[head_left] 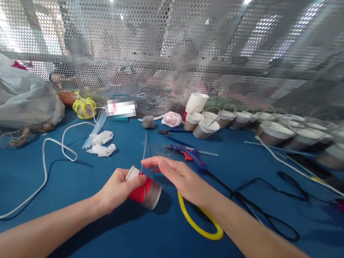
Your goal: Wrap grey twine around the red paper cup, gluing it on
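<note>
My left hand (pixel 119 189) is closed around a red paper cup (pixel 140 192), which lies tilted with its white rim up and to the left. Grey cord is wound about the cup's lower end. A strand of grey cord (pixel 145 147) runs from the small cord ball (pixel 148 121) down to the cup. Beside the rim, my right hand (pixel 179 177) has its fingers stretched out toward the strand; whether they touch it I cannot tell. Under my right wrist shows a yellow loop (pixel 203 233), partly hidden.
A blue glue gun (pixel 191 154) with a black cable and dark pliers (pixel 172 134) lie ahead. Several cord-wrapped cups (pixel 276 133) line the right side. At left are a white cable (pixel 44 165), crumpled white scraps (pixel 101 144) and a plastic bag (pixel 20 91). A perforated metal screen (pixel 152 37) stands behind.
</note>
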Motion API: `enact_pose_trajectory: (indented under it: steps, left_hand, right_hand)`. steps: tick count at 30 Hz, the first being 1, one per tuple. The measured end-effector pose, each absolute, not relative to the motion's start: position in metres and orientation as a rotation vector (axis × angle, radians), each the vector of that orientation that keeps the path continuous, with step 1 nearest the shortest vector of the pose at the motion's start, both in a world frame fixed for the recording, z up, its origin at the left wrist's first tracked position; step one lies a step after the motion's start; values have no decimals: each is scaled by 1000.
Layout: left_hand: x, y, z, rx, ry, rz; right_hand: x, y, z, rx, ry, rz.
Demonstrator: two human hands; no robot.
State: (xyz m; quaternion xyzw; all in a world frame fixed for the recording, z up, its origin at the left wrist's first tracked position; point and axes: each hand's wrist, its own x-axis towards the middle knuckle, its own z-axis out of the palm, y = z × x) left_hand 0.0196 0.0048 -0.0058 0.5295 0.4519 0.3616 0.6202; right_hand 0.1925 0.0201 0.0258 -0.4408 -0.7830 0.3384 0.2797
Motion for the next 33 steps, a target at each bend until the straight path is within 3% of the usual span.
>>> enact_pose_trajectory:
  steps: [6,13,22,27,33]
  left_hand:
    - [16,6,-5,1237,1061,861]
    - [14,10,-10,1368,1104,890]
    - [12,11,-8,1424,1142,883]
    - [10,12,-10,1501,1168,825]
    - [9,15,-12,1526,1197,789]
  right_hand:
    - [249,61,39,-1829,-1891,394]
    - [281,86,10,-2150,-1911,531]
    - [270,70,22,-1859,-1653,706]
    - [246,30,43,-1606,-1719,1063]
    - [229,-6,52,-1547,-1884,1151]
